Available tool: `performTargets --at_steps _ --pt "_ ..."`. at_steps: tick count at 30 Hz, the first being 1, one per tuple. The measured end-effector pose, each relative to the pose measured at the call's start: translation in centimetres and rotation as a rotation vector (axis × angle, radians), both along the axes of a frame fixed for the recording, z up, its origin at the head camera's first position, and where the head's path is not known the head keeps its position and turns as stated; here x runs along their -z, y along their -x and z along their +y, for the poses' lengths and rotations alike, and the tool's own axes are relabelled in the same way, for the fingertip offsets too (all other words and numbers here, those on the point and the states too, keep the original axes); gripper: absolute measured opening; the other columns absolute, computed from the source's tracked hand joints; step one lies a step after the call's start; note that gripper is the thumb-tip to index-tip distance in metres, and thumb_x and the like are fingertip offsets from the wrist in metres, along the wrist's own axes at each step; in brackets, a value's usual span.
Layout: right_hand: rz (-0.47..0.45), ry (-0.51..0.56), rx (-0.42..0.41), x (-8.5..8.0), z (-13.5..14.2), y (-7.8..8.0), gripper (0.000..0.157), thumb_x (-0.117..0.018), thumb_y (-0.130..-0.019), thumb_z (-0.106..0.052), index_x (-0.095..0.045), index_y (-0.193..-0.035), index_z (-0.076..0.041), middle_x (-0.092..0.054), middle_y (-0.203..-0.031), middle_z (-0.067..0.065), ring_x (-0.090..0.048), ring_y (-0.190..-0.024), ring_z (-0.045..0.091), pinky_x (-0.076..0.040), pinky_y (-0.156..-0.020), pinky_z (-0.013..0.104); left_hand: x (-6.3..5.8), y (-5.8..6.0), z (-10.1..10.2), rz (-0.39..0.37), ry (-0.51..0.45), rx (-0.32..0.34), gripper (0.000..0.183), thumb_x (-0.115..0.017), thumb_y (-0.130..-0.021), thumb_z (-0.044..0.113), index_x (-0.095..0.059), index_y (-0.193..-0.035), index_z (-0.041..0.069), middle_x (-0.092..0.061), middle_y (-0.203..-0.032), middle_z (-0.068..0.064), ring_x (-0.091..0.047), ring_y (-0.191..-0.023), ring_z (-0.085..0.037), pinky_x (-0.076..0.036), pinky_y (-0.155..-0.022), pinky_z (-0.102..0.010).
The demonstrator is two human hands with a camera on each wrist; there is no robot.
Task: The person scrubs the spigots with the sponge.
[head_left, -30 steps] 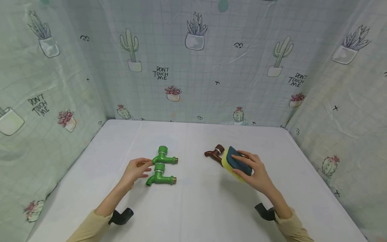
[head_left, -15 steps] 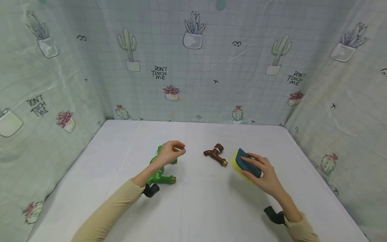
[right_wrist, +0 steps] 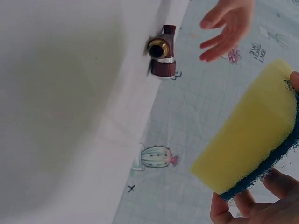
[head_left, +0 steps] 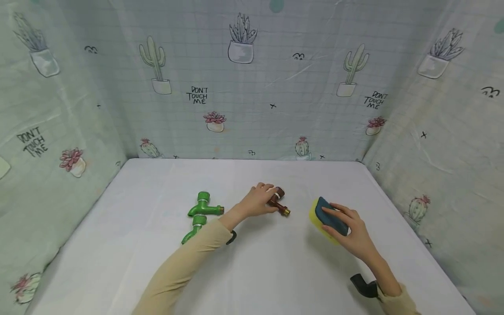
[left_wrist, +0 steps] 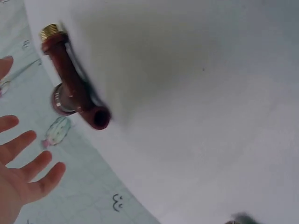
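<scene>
My left hand [head_left: 257, 201] reaches over the brown faucet [head_left: 278, 203], fingers spread and apart from it in the left wrist view. This faucet [left_wrist: 70, 77] lies on the white table, its brass threaded end bare. In my right hand [head_left: 356, 232] is a sponge [head_left: 328, 218], yellow on one side and dark blue-green on the scouring side. Fingers and thumb pinch the sponge [right_wrist: 257, 130] by its edges above the table. Two green faucets [head_left: 204, 209] lie at the left, the nearer one partly hidden behind my left sleeve.
The white table [head_left: 283, 271] ends at a cloth backdrop [head_left: 252, 96] printed with cacti, which also rises on both sides. A black wrist-camera mount [head_left: 364, 286] sticks out beside my right wrist.
My left hand has left the green faucets and moved right to the brown faucet. My right hand has carried the sponge a little right, away from the brown faucet.
</scene>
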State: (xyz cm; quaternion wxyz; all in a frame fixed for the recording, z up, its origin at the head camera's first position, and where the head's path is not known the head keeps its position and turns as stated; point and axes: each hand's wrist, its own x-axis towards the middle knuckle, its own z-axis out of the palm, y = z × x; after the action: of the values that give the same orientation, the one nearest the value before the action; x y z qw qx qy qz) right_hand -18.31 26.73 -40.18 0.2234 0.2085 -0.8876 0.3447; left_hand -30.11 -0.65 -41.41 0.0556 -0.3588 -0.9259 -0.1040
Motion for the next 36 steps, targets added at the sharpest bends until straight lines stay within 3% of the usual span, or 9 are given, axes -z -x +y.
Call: performTargets --at_steps 4,9,18,22,28,31,36 --pt "0.008 0.007 -0.001 0.1 0.3 -0.2 0.049 -0.075 -0.065 -0.003 -0.062 -0.112 -0.012 -0.052 -0.123 0.013 -0.044 -0.108 0.027 -0.039 -0.078 0.035 1.0 0.8 1.2 0.059 0.148 -0.02 0.071 -0.056 -0.081 0.053 -0.035 -0.136 0.013 -0.035 -0.139 -0.013 -0.035 -0.125 -0.036 -0.041 -0.092 -0.052" --pt "0.008 0.001 0.014 0.0 0.5 -0.3 0.049 -0.075 -0.067 -0.004 -0.062 -0.113 -0.014 -0.052 -0.123 0.012 -0.044 -0.106 0.024 -0.038 -0.077 0.032 1.9 2.0 2.8 0.105 0.263 -0.019 0.085 -0.049 -0.077 0.066 -0.027 -0.14 0.014 -0.03 -0.143 -0.012 -0.031 -0.128 -0.04 -0.039 -0.094 -0.054" --pt "0.003 0.004 0.007 0.0 0.4 -0.1 0.048 -0.074 -0.068 -0.004 -0.061 -0.114 -0.014 -0.052 -0.122 0.013 -0.043 -0.109 0.027 -0.04 -0.078 0.041 3.2 2.7 4.6 0.103 0.365 -0.095 0.098 -0.043 -0.07 0.076 -0.018 -0.143 0.015 -0.024 -0.145 -0.018 -0.028 -0.13 -0.04 -0.037 -0.095 -0.055" --pt "0.002 0.009 0.008 -0.1 0.4 -0.2 0.048 -0.074 -0.068 -0.003 -0.062 -0.113 -0.014 -0.053 -0.122 0.013 -0.043 -0.109 0.027 -0.04 -0.078 0.042 3.2 2.5 4.9 0.072 0.365 -0.119 0.096 -0.045 -0.071 0.075 -0.021 -0.142 0.014 -0.03 -0.143 -0.016 -0.034 -0.126 -0.038 -0.037 -0.094 -0.055" --pt "0.004 0.001 0.013 -0.1 0.1 -0.2 0.049 -0.075 -0.067 -0.004 -0.062 -0.113 -0.014 -0.053 -0.123 0.01 -0.044 -0.11 0.026 -0.039 -0.08 0.032 2.9 2.2 4.9 0.067 0.333 -0.124 0.096 -0.048 -0.071 0.072 -0.026 -0.14 0.008 -0.036 -0.138 -0.014 -0.043 -0.117 -0.03 -0.041 -0.09 -0.052" --pt "0.0 -0.001 0.007 0.0 0.0 -0.1 0.048 -0.074 -0.068 -0.004 -0.061 -0.113 -0.014 -0.053 -0.123 0.011 -0.044 -0.11 0.026 -0.039 -0.08 0.033 2.7 2.1 4.7 0.054 0.32 -0.107 0.097 -0.051 -0.071 0.071 -0.028 -0.139 0.007 -0.036 -0.137 -0.013 -0.044 -0.115 -0.028 -0.047 -0.082 -0.05" --pt "-0.01 -0.018 0.014 0.1 0.0 0.0 0.048 -0.074 -0.069 -0.006 -0.061 -0.114 -0.015 -0.052 -0.123 0.012 -0.043 -0.108 0.023 -0.041 -0.077 0.036 2.6 2.0 3.9 -0.007 0.243 -0.058 0.096 -0.058 -0.071 0.065 -0.026 -0.14 0.006 -0.031 -0.139 -0.013 -0.043 -0.114 -0.026 -0.053 -0.067 -0.037"
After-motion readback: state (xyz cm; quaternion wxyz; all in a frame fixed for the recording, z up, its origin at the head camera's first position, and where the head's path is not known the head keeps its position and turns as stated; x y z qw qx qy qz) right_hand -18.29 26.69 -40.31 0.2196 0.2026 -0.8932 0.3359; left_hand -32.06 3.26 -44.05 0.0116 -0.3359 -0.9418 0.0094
